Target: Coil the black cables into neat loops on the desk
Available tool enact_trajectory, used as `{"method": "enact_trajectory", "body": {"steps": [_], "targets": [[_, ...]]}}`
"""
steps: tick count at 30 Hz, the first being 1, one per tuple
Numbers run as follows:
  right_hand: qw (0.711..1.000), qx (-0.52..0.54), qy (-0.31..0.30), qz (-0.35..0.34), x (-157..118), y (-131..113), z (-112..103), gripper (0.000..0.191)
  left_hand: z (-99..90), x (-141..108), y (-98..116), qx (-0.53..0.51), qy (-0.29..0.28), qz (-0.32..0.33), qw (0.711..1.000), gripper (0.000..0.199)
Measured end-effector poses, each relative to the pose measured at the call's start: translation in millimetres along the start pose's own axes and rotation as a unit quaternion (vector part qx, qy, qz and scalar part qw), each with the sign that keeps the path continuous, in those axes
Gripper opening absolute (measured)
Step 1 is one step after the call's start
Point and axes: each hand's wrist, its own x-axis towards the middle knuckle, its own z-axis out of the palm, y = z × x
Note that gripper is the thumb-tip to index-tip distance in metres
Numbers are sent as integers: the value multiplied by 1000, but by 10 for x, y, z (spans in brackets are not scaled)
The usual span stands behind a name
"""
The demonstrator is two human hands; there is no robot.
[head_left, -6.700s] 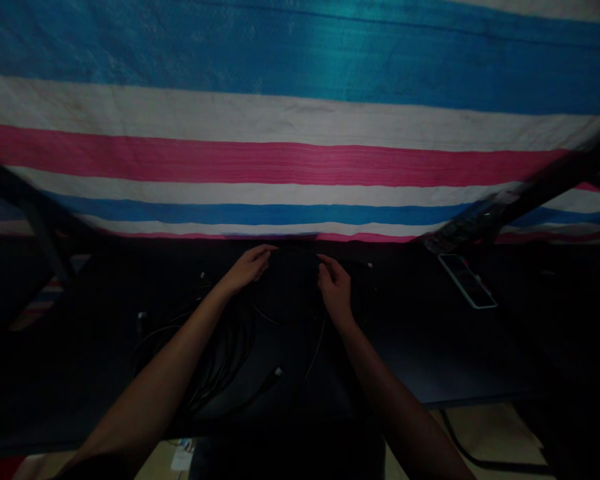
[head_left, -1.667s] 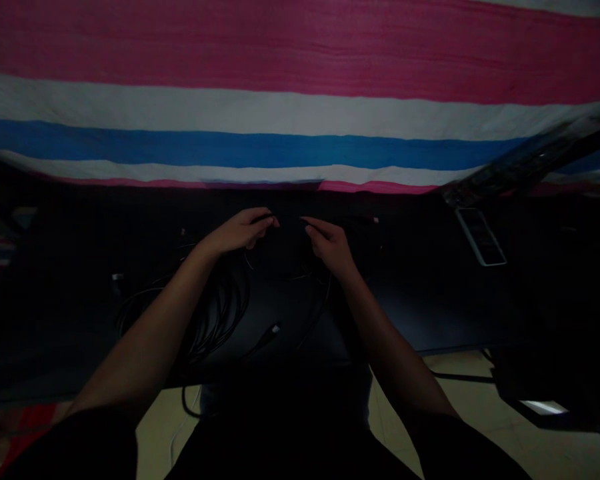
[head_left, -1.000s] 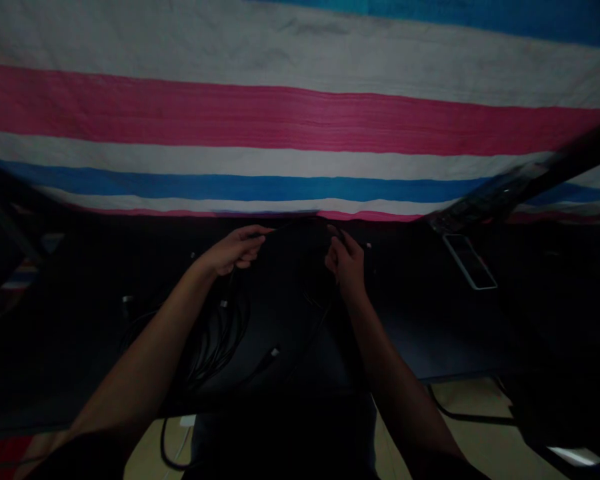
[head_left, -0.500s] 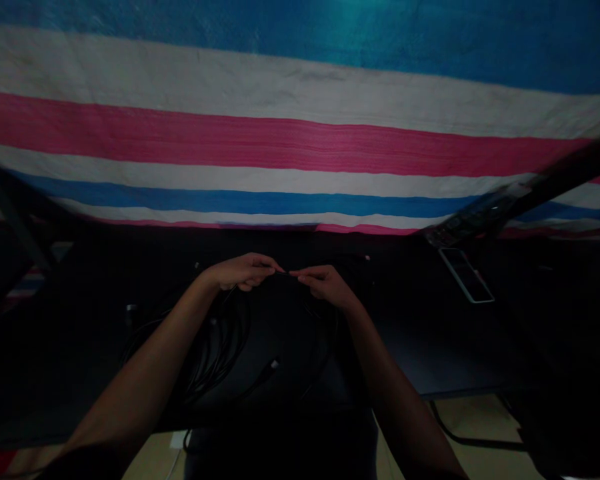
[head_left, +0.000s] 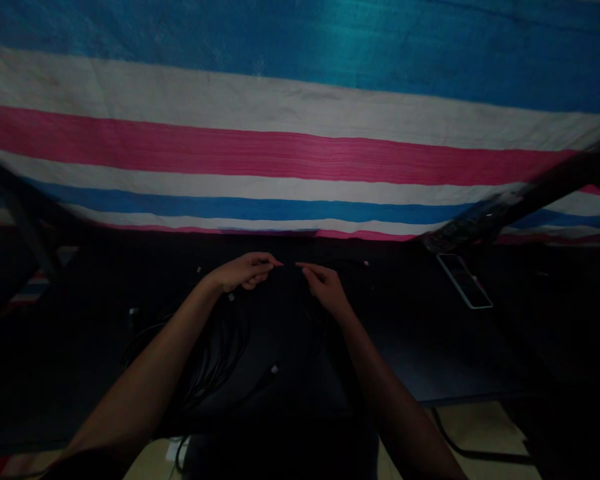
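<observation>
Here, a phone (head_left: 465, 281) is lying rightward, and a striped sheet (head_left: 300, 160) is hanging behind the dark table (head_left: 430, 353). Tabletop is stretching between phone and right forearm. Black cable (head_left: 213, 370) is looping beside the left forearm — glossy, dim. Left hand (head_left: 247, 271) and right hand (head_left: 325, 283) are narrowing, tips apart — grip too dark to tell.

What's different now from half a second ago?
The left hand and right hand, fingertips nearly meeting then, have drawn slightly apart. The pale-tipped plug below the left hand has moved up toward it. What they grip is too dark to tell. The phone and coiled cables stayed put.
</observation>
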Motion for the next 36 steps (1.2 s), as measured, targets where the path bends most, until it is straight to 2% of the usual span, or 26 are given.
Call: {"method": "enact_trajectory", "body": {"steps": [3,6,7,9,12,16,20,25,28,31,33,36], "targets": [[997,-31,-75,-5,-47,-36,42,29,-29,-84,46,41,-45,-56,997,25],[986,-17,-165,22,-71,-83,10,29,-46,-153,85,62,-90,-99,989,26],[984,-13,-177,27,-70,-90,-2,30,-40,-158,86,62,-101,-105,987,25],[987,-12,-159,27,-55,-86,-16,30,-9,-136,69,59,-101,-95,989,24],[997,-11,-76,17,-16,-46,-14,32,63,-49,34,52,-34,-24,998,24],[997,56,-19,39,9,-31,-25,41,62,37,60,9,121,93,988,27],[988,141,-24,55,0,-83,-44,41,-100,18,145,-118,263,192,938,26],[982,171,-50,69,-4,-130,-41,35,-270,-38,193,-251,363,260,859,28],[978,154,-114,76,-25,-138,-42,33,-305,-48,195,-300,398,270,824,31],[976,102,-174,80,-58,-140,-26,31,-283,-36,195,-316,406,267,815,32],[969,98,-207,90,-77,-148,-9,32,-229,-16,189,-312,383,266,828,33],[957,121,-245,95,-95,-179,5,36,-104,23,168,-299,310,252,867,33]]}}
